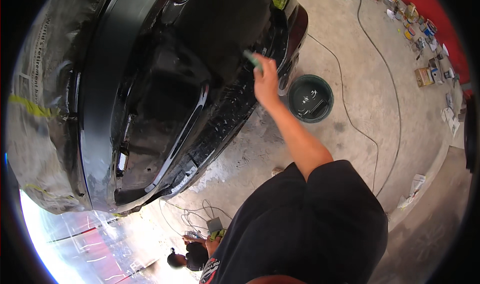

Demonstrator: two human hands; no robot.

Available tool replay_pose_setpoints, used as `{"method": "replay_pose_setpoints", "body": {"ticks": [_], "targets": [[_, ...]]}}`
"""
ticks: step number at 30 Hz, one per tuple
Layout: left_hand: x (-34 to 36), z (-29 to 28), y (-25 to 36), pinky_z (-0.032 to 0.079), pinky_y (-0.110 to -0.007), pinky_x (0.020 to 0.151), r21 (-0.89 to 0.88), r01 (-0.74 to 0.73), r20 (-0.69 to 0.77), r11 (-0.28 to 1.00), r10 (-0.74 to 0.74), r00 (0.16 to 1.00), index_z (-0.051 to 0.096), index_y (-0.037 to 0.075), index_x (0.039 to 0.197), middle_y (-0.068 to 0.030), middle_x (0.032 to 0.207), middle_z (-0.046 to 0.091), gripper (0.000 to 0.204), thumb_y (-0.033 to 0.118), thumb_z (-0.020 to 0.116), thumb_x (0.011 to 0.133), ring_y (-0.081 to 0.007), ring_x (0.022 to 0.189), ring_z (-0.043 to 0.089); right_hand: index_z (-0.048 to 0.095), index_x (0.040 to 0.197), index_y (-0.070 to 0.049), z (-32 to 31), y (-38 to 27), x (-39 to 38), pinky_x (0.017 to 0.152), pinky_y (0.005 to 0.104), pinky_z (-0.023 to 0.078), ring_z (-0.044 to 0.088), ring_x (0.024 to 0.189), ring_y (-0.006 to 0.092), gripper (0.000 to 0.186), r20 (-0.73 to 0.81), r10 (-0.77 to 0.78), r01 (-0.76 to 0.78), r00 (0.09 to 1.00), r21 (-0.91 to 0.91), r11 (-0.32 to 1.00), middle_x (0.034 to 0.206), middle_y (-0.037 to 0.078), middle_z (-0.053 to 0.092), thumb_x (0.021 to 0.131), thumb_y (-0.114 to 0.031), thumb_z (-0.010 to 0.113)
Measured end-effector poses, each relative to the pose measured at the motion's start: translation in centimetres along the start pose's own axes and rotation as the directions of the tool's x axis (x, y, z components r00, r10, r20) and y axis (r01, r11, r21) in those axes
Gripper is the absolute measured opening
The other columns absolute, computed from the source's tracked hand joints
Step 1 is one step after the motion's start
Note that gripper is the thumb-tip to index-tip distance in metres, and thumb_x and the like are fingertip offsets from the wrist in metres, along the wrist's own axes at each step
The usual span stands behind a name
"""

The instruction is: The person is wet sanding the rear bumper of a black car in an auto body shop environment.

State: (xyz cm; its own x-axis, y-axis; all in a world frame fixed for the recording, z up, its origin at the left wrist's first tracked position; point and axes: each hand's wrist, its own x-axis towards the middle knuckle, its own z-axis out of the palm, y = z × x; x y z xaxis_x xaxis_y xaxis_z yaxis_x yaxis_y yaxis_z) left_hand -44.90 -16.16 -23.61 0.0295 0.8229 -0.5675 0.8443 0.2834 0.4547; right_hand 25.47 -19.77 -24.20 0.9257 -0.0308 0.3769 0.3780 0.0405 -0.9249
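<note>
My right hand [265,76] grips a green pad [252,58] at the wet black panel [200,44] on the rear of a car, above the bumper edge. Low in the view, beside my dark shirt, my left hand [213,244] holds a yellow-green item [217,234] that I cannot make out clearly. A dark bucket [311,86] of water, with a dark object inside, stands on the floor just right of my right arm.
Paper and plastic masking [42,139] cover the car's left part. Cables [341,84] cross the concrete floor [370,124]. Cans and boxes [425,76] line the right wall. A co-worker [190,256] is below the car, near coiled cords and a grey square object [213,224].
</note>
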Motion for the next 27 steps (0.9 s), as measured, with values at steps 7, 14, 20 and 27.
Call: {"method": "replay_pose_setpoints", "body": {"ticks": [7, 14, 20, 27], "targets": [[2.8, -1.6, -14.7, 0.055, -0.035, 0.070, 0.475, -0.016, -0.046, 0.880, 0.043, 0.998, 0.065, -0.003, 0.105, -0.0108, 0.084, 0.073, 0.031, 0.013, 0.075, 0.080, -0.0205, 0.076, 0.069, 0.063, 0.128, -0.012, 0.5, 2.0, 13.8, 0.097, 0.0421, 0.048, 0.060, 0.111, 0.0385, 0.043, -0.189, 0.035, -0.029, 0.981, 0.031, 0.999, 0.116, 0.017, 0.060, 0.086, -0.003, 0.066], [2.9, -1.4, -13.5, 0.055, -0.034, 0.070, 0.589, -0.023, -0.086, 0.808, 0.091, 0.992, 0.065, -0.005, 0.106, -0.0112, 0.086, 0.073, 0.030, 0.008, 0.073, 0.080, -0.0217, 0.076, 0.069, 0.069, 0.123, -0.020, 6.9, -5.1, -9.6, 0.095, 0.0456, 0.045, 0.054, 0.110, 0.0354, 0.061, 0.204, -0.119, 0.121, 0.972, 0.001, 0.993, 0.117, 0.012, 0.058, 0.071, 0.013, 0.062], [-4.1, -0.6, 10.2, 0.054, -0.033, 0.070, 0.169, -0.161, -0.041, 0.972, 0.170, 0.984, 0.067, -0.003, 0.105, -0.0112, 0.089, 0.074, 0.027, 0.005, 0.072, 0.079, -0.0194, 0.076, 0.069, 0.067, 0.119, -0.014, 3.2, -0.1, -12.9, 0.093, 0.0458, 0.047, 0.058, 0.109, 0.0349, 0.045, 0.387, 0.055, -0.063, 0.920, 0.008, 0.998, 0.116, 0.011, 0.061, 0.080, 0.009, 0.063], [-3.3, -0.6, -2.3, 0.055, -0.033, 0.070, 0.131, 0.051, -0.071, 0.990, -0.042, 0.997, 0.067, -0.002, 0.105, -0.0107, 0.090, 0.074, 0.027, 0.003, 0.072, 0.079, -0.0192, 0.077, 0.069, 0.071, 0.118, -0.017, -3.4, -0.4, 15.2, 0.094, 0.0398, 0.048, 0.062, 0.106, 0.0344, 0.041, -0.181, -0.345, 0.298, 0.921, -0.244, 0.923, 0.116, 0.011, 0.066, 0.084, 0.005, 0.064]]}}
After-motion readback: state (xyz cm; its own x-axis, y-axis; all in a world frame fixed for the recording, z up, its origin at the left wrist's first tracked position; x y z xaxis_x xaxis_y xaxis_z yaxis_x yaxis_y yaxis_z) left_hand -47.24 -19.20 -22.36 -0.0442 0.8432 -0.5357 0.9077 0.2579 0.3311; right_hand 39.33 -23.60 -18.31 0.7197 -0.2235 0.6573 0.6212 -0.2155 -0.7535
